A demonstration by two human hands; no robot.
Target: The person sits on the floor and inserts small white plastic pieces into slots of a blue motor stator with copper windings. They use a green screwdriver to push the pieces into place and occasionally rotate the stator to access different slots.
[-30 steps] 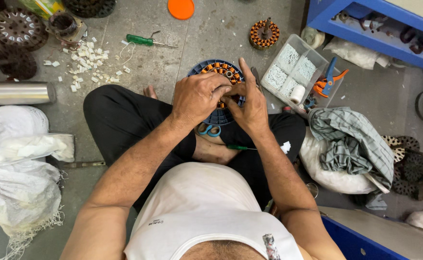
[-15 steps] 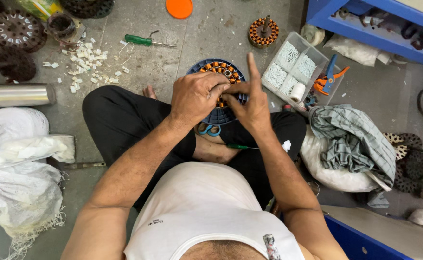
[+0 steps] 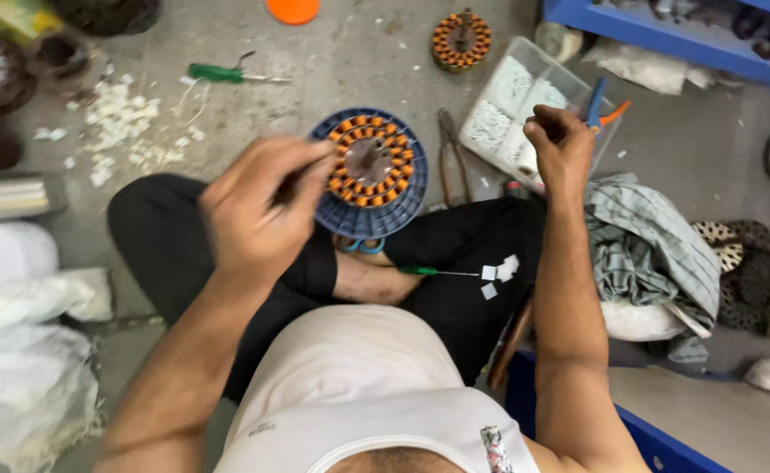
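Observation:
A round stator with orange-copper coils sits on a blue ribbed disc, resting against my crossed legs in black trousers. My left hand is blurred, its fingers pinched together at the stator's left edge; whether it holds anything is unclear. Off to the right, my right hand is raised in a closed fist above a clear plastic tray, apart from the stator. A thin green-handled tool and small white paper squares lie on my lap.
On the concrete floor lie a green screwdriver, white scraps, dark pliers, a second wound stator and an orange lid. A grey striped cloth lies right, white bags left, a blue shelf far right.
Both hands were together over the stator. Now my right hand has pulled away up and to the right as a fist, and my left hand has shifted to the stator's left, uncovering it.

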